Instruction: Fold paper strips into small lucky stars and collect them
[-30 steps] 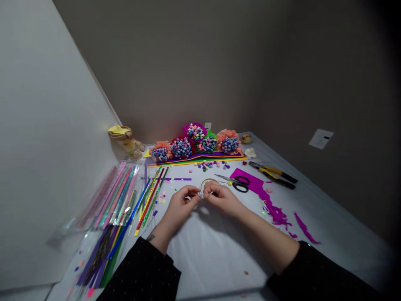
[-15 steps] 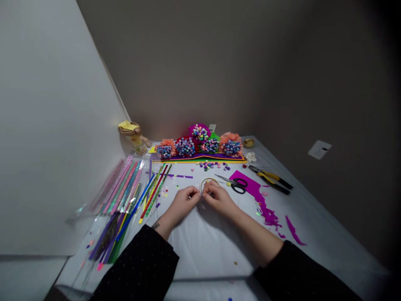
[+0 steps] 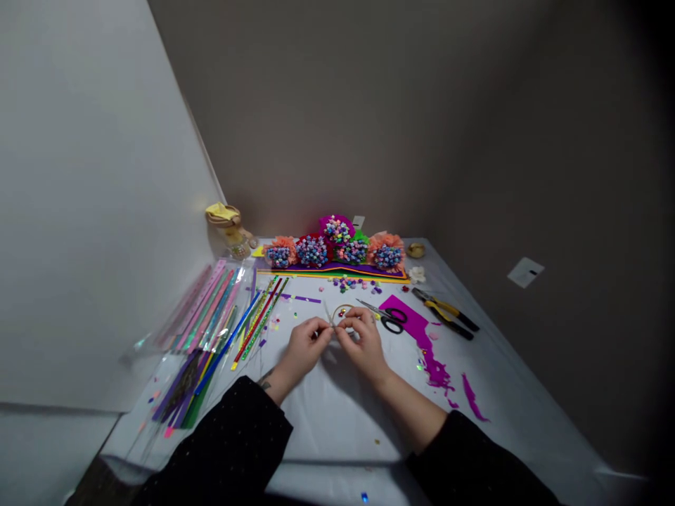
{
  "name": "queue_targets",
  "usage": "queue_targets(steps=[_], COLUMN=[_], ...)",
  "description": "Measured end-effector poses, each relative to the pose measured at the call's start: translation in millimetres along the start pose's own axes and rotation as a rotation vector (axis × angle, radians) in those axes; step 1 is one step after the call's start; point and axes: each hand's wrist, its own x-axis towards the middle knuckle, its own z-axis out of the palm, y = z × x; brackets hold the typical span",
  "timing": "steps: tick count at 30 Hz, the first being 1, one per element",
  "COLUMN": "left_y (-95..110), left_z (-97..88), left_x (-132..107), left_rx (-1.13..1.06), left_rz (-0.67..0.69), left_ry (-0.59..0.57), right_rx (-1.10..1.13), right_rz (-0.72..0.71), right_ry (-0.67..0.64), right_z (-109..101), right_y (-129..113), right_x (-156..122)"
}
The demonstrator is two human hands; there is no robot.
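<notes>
- Your left hand [image 3: 304, 347] pinches a thin pale strip [image 3: 329, 315], fingertips nearly meeting;
- your right hand [image 3: 366, 346] pinches it too, just beside the left; the strip pokes up between them, above the smooth white tablecloth [image 3: 332, 429];
- beyond your right fingers curves a slim gold-coloured hoop [image 3: 342, 306]; black-handled scissors [image 3: 385, 312] lie near.

Plain grey back wall [image 3: 327, 112], meets grey right wall [image 3: 569, 176] in a soft, shadowy corner. White wall plate [image 3: 526, 273] with small dark mark on the right wall; smaller white plate [image 3: 358, 222] low on the back wall. Large smooth white panel [image 3: 95, 197] fills the left side, edge slanting. Table [image 3: 327, 429] under white cloth pushed into the corner. Dark floor [image 3: 98, 478] sliver, lower left. Light dim, brighter left, far right near black.
</notes>
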Motion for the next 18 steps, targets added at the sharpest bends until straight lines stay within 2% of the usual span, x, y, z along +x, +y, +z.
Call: queue_targets(steps=[4, 10, 18], left_y=[0, -7, -13], left_z=[-3.8, 1.3, 3.4], left_x=[0, 3, 4], left_rx=[0.025, -0.127, -0.21], left_rz=[-0.009, -0.147, -0.253], left_ry=[-0.026, -0.057, 0.006], right_rx=[0.098, 0.243, 0.329], right_rz=[0.095, 0.154, 0.242], right_ry=[-0.034, -0.044, -0.142], right_z=[5, 8, 8], right_y=[0, 2, 7], right_x=[-4, -2, 4])
